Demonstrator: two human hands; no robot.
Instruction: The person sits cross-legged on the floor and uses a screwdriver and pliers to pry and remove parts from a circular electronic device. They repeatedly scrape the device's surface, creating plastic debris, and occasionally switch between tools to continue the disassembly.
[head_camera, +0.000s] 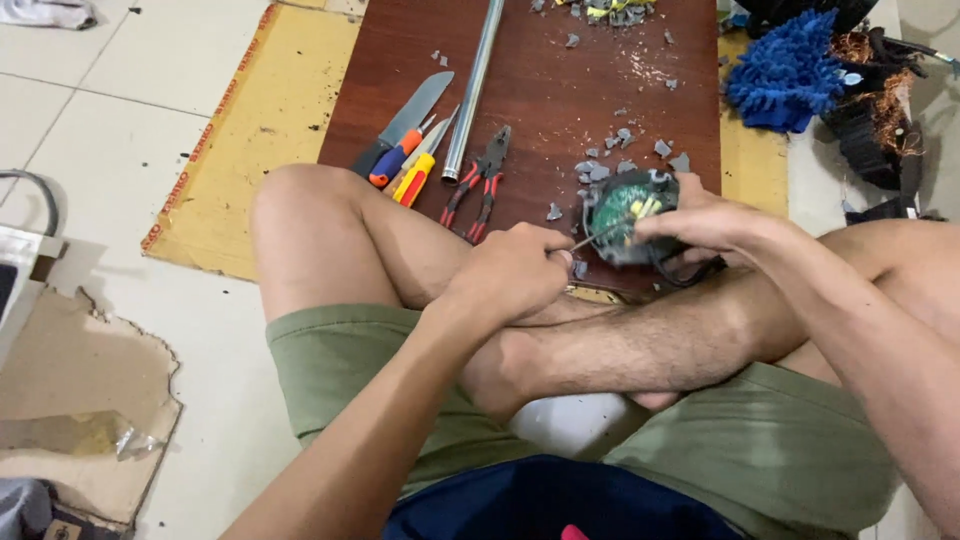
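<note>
The left hand (515, 268) is closed around a thin metal tool (598, 236); the right hand (705, 222) clasps the round green circuit board (628, 215).

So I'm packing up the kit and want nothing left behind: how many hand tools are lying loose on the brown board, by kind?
Grey-bladed knife: 1
Screwdrivers, one with an orange-and-blue handle and one with a yellow-and-red handle: 2
Red-handled pliers: 1
Total: 4
</note>
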